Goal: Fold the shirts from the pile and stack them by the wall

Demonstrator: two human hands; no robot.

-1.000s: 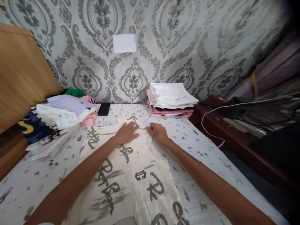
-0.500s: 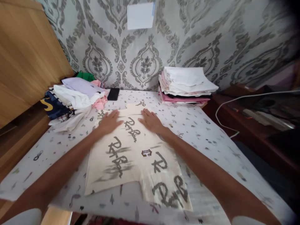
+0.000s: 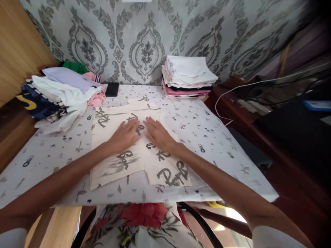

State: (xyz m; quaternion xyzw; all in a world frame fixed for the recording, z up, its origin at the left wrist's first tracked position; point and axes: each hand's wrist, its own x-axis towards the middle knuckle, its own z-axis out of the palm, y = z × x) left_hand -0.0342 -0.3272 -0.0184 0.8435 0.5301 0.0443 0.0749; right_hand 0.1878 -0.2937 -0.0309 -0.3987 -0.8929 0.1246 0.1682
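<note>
A cream T-shirt with dark script lettering (image 3: 108, 165) lies spread on the table, partly folded, one sleeve towards the near right. On its middle rests my left hand (image 3: 126, 135), palm down with the fingers stretched out. Close beside it, my right hand (image 3: 157, 133) lies flat on the same cloth, fingers extended near a small dark badge (image 3: 150, 145). The two hands' fingertips are a short gap apart. Neither hand grips anything. Both hands cover part of the lettering.
A loose heap of clothes (image 3: 69, 88) sits at the back left, with a black phone (image 3: 112, 89) beside it. At the back right stands a stack of folded clothes (image 3: 187, 77). A white cable (image 3: 219, 112) hangs over dark furniture on the right. The patterned cloth (image 3: 219, 165) covers the table.
Both hands have slid nearer to me over the T-shirt and closer together. The view has tipped downward, so my lap now shows below the table edge.
</note>
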